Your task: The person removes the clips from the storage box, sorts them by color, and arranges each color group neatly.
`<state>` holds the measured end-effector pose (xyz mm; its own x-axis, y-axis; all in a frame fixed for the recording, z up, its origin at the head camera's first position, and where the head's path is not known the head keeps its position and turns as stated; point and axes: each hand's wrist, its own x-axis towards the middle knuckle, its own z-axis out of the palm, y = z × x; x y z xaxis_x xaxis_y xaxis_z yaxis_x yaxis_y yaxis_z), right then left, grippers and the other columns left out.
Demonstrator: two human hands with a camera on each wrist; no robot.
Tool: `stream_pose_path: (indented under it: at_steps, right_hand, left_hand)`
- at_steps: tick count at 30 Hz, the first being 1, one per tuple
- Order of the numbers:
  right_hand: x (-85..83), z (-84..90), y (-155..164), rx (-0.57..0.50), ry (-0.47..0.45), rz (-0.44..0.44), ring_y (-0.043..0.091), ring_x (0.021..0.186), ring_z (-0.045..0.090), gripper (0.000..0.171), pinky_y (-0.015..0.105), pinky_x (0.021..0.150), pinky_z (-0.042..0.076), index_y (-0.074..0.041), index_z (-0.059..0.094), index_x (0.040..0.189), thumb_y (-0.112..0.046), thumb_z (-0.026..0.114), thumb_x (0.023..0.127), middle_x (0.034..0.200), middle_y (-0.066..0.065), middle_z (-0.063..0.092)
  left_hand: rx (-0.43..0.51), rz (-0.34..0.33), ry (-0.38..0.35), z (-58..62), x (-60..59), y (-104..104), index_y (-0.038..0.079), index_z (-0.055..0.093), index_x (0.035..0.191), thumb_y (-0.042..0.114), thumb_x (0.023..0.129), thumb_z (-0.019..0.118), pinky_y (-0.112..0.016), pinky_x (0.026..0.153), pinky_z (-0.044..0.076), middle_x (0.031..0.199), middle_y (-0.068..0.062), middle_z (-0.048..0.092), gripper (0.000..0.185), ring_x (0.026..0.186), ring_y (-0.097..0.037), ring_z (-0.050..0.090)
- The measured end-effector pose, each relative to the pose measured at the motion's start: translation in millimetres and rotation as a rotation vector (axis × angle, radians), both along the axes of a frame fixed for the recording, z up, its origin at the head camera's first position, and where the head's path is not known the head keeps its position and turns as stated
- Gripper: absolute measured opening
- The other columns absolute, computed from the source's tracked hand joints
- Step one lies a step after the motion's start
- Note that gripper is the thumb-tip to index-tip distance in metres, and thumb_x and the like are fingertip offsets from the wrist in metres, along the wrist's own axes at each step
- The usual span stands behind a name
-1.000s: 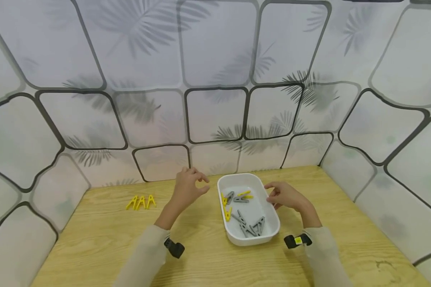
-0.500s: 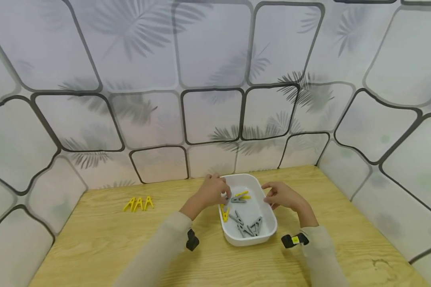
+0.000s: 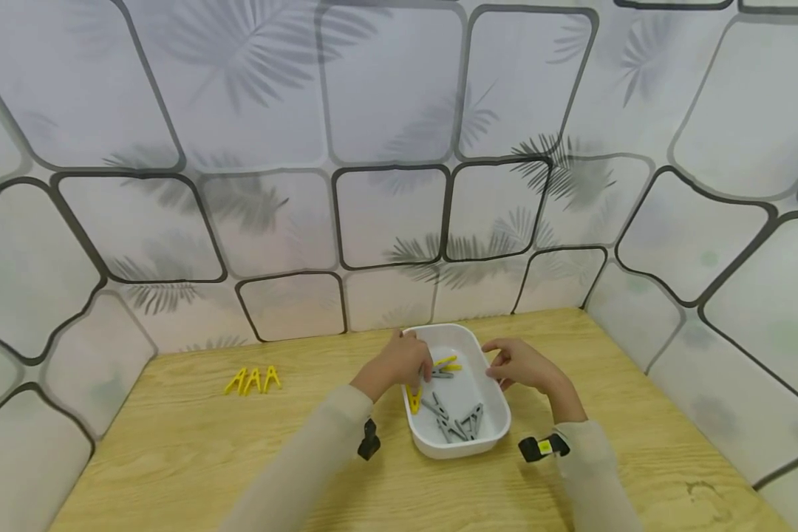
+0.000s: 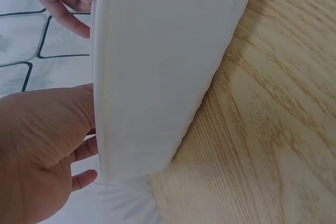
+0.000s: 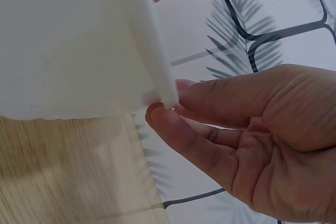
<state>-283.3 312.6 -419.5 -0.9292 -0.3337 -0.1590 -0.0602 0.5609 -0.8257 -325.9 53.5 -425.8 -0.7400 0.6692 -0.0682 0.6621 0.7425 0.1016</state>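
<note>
A white tub [image 3: 461, 448] stands on the wooden table [image 3: 173, 458], with several grey clothes pegs [image 3: 462, 425] and a few yellow pegs [image 3: 414, 400] in it. My left hand [image 3: 402, 362] reaches over the tub's left rim, and its fingertips are hidden inside near a yellow peg. In the left wrist view the left hand [image 4: 37, 145] lies against the tub wall [image 4: 157, 66]. My right hand [image 3: 519, 364] is at the right rim. In the right wrist view, the thumb and a fingertip of the right hand [image 5: 252, 129] touch the tub edge [image 5: 68, 40].
Three yellow pegs [image 3: 253, 380] lie in a row on the table far to the left. Patterned white panels [image 3: 392, 214] wall in the table at the back and on both sides. Bare wood lies in front of the tub.
My left hand has moved right from the table beside the tub to over its rim and into it. The right hand has stayed at the right rim.
</note>
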Motion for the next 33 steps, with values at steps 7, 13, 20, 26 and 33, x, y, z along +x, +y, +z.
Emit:
stream_pose_path:
  at_steps: [7, 13, 20, 26, 33]
  right_hand:
    - [1.3, 1.3, -0.9, 0.006, 0.006, -0.002, 0.017, 0.071, 0.067, 0.053, 0.051, 0.075, 0.060, 0.015, 0.044, 0.142, -0.001, 0.065, 0.095, 0.092, 0.018, 0.067]
    - [1.1, 2.1, -1.2, 0.004, 0.006, 0.003, 0.017, 0.071, 0.067, 0.052, 0.049, 0.074, 0.061, 0.015, 0.044, 0.141, -0.001, 0.064, 0.095, 0.092, 0.019, 0.067]
    - [0.7, 1.3, -0.9, 0.004, 0.004, 0.003, 0.017, 0.071, 0.067, 0.052, 0.048, 0.074, 0.061, 0.015, 0.044, 0.141, 0.000, 0.064, 0.095, 0.091, 0.018, 0.068]
    - [1.3, 1.5, -1.1, 0.002, 0.004, 0.007, 0.017, 0.071, 0.067, 0.053, 0.049, 0.074, 0.061, 0.015, 0.044, 0.142, -0.001, 0.064, 0.095, 0.092, 0.018, 0.068]
    - [1.9, 1.4, -1.1, 0.005, 0.008, 0.009, 0.018, 0.071, 0.067, 0.053, 0.050, 0.073, 0.060, 0.015, 0.044, 0.142, -0.001, 0.064, 0.096, 0.092, 0.019, 0.067]
  left_hand:
    - [-0.064, 0.000, -0.014, -1.3, 1.7, 4.0, 0.031, 0.082, 0.085, 0.016, 0.076, 0.089, -0.052, 0.111, 0.030, 0.104, 0.011, 0.073, 0.019, 0.099, -0.016, 0.046]
    - [-0.049, -0.008, -0.010, -5.1, 1.0, 1.5, 0.031, 0.082, 0.084, 0.014, 0.078, 0.084, -0.054, 0.112, 0.029, 0.105, 0.010, 0.072, 0.018, 0.096, -0.015, 0.044]
    - [-0.046, -0.022, 0.013, -7.4, 2.8, 0.9, 0.031, 0.082, 0.083, 0.012, 0.078, 0.083, -0.050, 0.106, 0.031, 0.104, 0.010, 0.072, 0.019, 0.092, -0.015, 0.041]
    - [-0.085, -0.044, 0.072, -6.8, 4.5, 1.4, 0.033, 0.081, 0.084, 0.023, 0.077, 0.087, -0.046, 0.099, 0.034, 0.100, 0.007, 0.062, 0.014, 0.094, -0.016, 0.039]
    - [-0.078, -0.038, 0.053, -6.7, 5.2, 1.4, 0.031, 0.080, 0.079, 0.032, 0.077, 0.089, -0.046, 0.099, 0.032, 0.098, 0.007, 0.060, 0.009, 0.095, -0.016, 0.038]
